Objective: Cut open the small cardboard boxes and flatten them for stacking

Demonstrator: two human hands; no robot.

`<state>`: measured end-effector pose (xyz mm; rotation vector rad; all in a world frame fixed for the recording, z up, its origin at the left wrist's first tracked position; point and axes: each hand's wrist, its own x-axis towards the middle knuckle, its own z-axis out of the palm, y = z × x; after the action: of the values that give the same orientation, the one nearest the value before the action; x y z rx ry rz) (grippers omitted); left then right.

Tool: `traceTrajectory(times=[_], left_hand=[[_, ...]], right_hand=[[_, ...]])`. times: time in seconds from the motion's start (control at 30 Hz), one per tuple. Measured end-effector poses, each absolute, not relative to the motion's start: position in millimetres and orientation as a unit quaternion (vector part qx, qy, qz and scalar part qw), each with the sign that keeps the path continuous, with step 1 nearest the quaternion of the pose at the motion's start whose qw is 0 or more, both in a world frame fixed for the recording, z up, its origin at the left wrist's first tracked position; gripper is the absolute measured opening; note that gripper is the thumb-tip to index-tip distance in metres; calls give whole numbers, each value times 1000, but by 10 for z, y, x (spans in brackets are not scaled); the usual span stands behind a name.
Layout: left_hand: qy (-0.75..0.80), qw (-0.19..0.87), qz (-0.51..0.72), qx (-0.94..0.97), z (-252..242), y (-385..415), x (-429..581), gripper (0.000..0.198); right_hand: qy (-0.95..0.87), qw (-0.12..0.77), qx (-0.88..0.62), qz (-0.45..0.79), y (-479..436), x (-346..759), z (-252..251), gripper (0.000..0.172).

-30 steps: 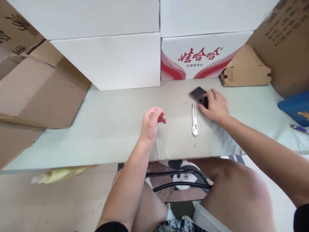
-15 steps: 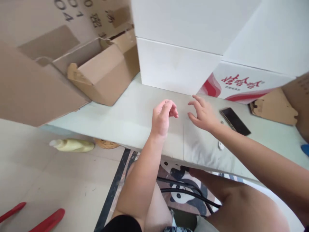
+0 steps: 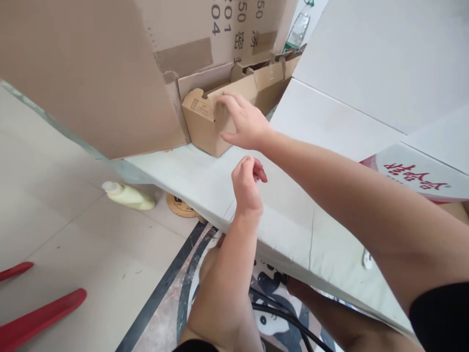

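Reaching across to the left, my right hand (image 3: pixel 245 121) has its fingers spread and holds nothing. Its fingertips are at the near side of a small brown cardboard box (image 3: pixel 208 139); I cannot tell whether they touch it. The box stands on the pale covered table (image 3: pixel 176 168), with a label on its end and its top partly open. Below my right hand, my left hand (image 3: pixel 247 186) is raised over the table with its fingers curled in. What those fingers hold, if anything, is hidden.
A large brown carton (image 3: pixel 110 88) stands at the left, and white boxes (image 3: pixel 330 112) are stacked at the right. Behind is a clear plastic bottle (image 3: pixel 298 29). On the floor lie a pale yellow bottle (image 3: pixel 130 196) and a round wooden piece (image 3: pixel 181 204). A small white object (image 3: pixel 367 259) is on the table.
My right hand has swung left from beside the phone to the small cardboard box. My left hand stays curled. The view has turned left, and the phone is out of sight.
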<state>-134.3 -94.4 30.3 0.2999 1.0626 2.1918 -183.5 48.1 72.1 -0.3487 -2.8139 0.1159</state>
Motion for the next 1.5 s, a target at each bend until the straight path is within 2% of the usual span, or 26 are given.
traceTrajectory(times=[0.13,0.33,0.53,0.7,0.8,0.9,1.0,1.1,1.2,1.3,1.4,1.5], left_hand=[[408,319,848,112,300,-987,-1379,34],[364,297,878,90,291,-1051,-1431,31],[383,237,887,102,436,-1105,-1439,34],[386,142,903,123,678,-1211,-1423,33],[429,104,886,139,725,-1235,-1409,41],[478,86,862,147,682,-1167,-1375,47],[469,105,865,145,581,-990,-1285,38],[467,174,851,166,445,-776,-1120,29],[507,248,794,226,296,-626,-915,24],[558,279,724,294,169,-538,-735,19],[586,308,683,309,91,-423,-580,26],[585,327,669,322,51,-261,-403,35]], right_hand=[[-972,199,-122,14,476,-2164,751,81],[-975,150,-160,-23,415,-2021,761,38],[-969,164,-185,-22,461,-1523,662,37],[-961,193,-195,24,512,-1002,464,21],[-949,210,-227,53,475,-555,369,12],[-934,246,-254,48,390,48,313,11],[-919,283,-276,18,266,752,305,15],[-893,315,-321,-10,109,1395,350,16],[-855,387,-344,-26,-61,1819,423,19],[-827,448,-341,-2,-205,2021,515,21],[-826,453,-332,35,-300,2126,644,19],[-858,416,-293,68,-363,2226,765,19]])
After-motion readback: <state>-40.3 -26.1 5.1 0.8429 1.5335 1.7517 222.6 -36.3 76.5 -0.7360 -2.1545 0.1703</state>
